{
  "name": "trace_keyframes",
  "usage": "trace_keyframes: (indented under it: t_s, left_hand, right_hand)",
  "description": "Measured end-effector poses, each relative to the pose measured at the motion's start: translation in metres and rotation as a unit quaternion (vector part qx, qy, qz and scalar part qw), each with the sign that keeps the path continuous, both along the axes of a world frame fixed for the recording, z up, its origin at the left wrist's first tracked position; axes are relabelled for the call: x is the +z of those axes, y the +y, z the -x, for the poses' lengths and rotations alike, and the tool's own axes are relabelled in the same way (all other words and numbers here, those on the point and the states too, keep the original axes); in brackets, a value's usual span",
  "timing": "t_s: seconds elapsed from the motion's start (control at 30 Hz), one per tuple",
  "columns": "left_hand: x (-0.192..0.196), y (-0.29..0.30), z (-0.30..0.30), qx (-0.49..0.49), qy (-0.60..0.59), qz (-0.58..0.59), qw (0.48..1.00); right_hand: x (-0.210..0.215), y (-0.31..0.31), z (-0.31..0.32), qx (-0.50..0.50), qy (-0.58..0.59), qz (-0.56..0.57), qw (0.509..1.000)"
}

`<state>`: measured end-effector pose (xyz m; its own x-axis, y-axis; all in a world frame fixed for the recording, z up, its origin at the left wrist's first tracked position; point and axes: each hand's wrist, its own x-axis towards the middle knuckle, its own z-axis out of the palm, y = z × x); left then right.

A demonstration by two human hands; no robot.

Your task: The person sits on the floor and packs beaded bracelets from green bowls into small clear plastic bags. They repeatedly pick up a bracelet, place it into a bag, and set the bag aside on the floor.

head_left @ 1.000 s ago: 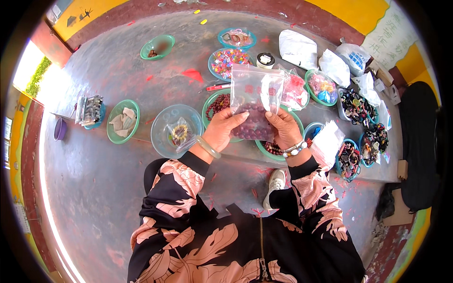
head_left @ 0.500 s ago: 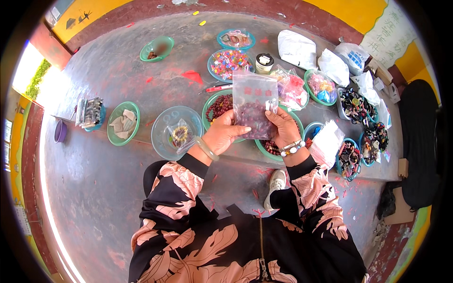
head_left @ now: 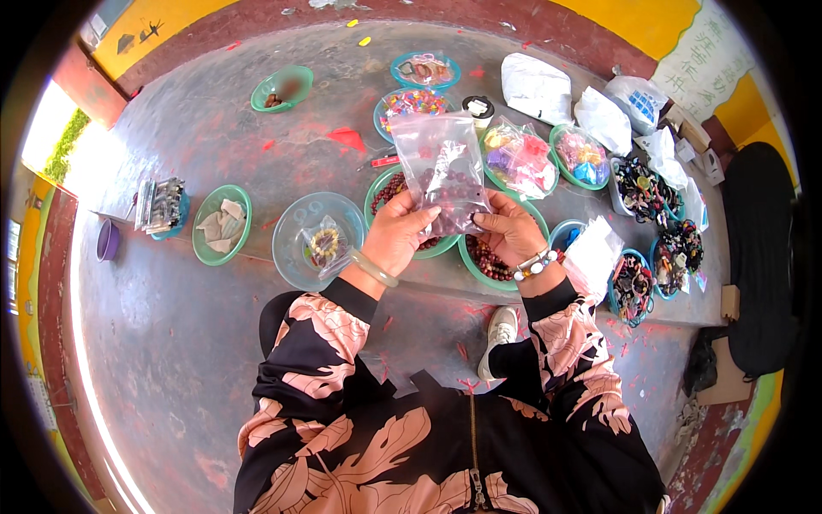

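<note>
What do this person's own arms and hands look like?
Both sleeves are black with large peach-pink leaf shapes, ending in black cuffs. The left hand is ungloved, with a smooth pale bangle; the right hand, also ungloved, has a beaded bracelet.

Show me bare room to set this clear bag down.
Bare floor lies between the pale-filled green bowl and the farther green bowl, and in front of the purple bowl. It's crowded right of the right hand with white bags and dark trinkets, and behind the clear bag with bead bowls.
</note>
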<state>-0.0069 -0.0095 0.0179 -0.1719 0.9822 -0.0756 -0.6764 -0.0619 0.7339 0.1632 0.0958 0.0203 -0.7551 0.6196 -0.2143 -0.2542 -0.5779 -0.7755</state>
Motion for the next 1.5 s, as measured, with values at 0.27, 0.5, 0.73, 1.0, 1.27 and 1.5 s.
trace_keyframes:
  t_s: [0.27, 0.5, 0.73, 1.0, 1.27, 1.5]
  left_hand:
    - [-0.022, 0.0, 0.014, -0.079, -0.109, 0.135, 0.982]
    - [-0.02, 0.0, 0.013, -0.087, -0.094, 0.102, 0.986]
    - [-0.023, -0.002, 0.013, -0.102, -0.107, 0.143, 0.979]
    - [-0.015, 0.002, 0.008, -0.066, -0.052, -0.089, 0.993]
    - [0.008, 0.0, 0.005, -0.025, -0.009, -0.068, 0.997]
    - [0.011, -0.001, 0.029, 0.059, 0.131, -0.025, 0.989]
  right_hand:
    - [-0.01, 0.006, -0.006, -0.001, -0.13, 0.07, 0.989]
    - [0.004, 0.0, -0.008, -0.003, -0.134, 0.051, 0.99]
    - [-0.016, 0.009, -0.014, 0.013, -0.143, 0.056, 0.988]
    - [0.009, 0.0, -0.01, 0.007, -0.042, -0.012, 0.999]
    - [-0.005, 0.003, -0.012, 0.043, -0.02, -0.093, 0.995]
    - [0.003, 0.007, -0.009, 0.028, -0.031, -0.109, 0.993]
